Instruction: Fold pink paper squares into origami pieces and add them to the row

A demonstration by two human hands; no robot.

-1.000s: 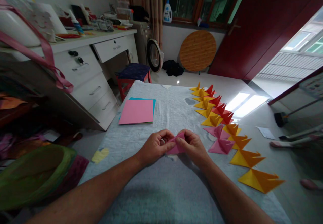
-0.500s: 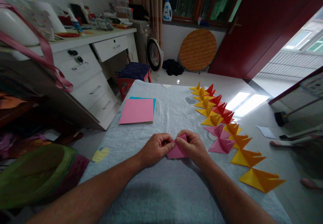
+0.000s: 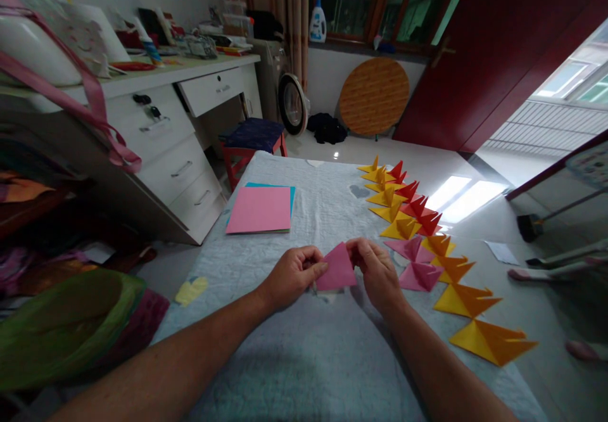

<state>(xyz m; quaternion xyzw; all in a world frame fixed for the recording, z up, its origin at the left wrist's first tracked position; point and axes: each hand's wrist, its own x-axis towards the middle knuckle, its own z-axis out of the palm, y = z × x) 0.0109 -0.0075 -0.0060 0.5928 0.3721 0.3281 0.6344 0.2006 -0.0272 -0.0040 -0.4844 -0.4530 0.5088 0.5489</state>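
A folded piece of pink paper [image 3: 338, 268] is held up just above the light blue cloth, with a point at its top. My left hand [image 3: 297, 275] pinches its left edge between thumb and fingers. At the right edge, my right hand [image 3: 375, 270] is closed with its fingertips on the paper, partly hidden behind it. To the right of that hand lie folded pink paper cranes [image 3: 420, 273]. Rows of yellow cranes [image 3: 491, 339] and red cranes [image 3: 418, 206] run along the right side of the table.
A stack of square paper [image 3: 260, 210], pink on top with blue beneath, lies at the left of the cloth-covered table [image 3: 285, 371]. Beyond are a stool [image 3: 251, 135], a white drawer desk [image 3: 156, 137] and a round wooden board [image 3: 374, 95]. A green basket [image 3: 71, 327] stands at lower left.
My right hand has shifted right, off the front of the pink paper to its edge, uncovering more of the sheet. My left hand keeps its pinch.
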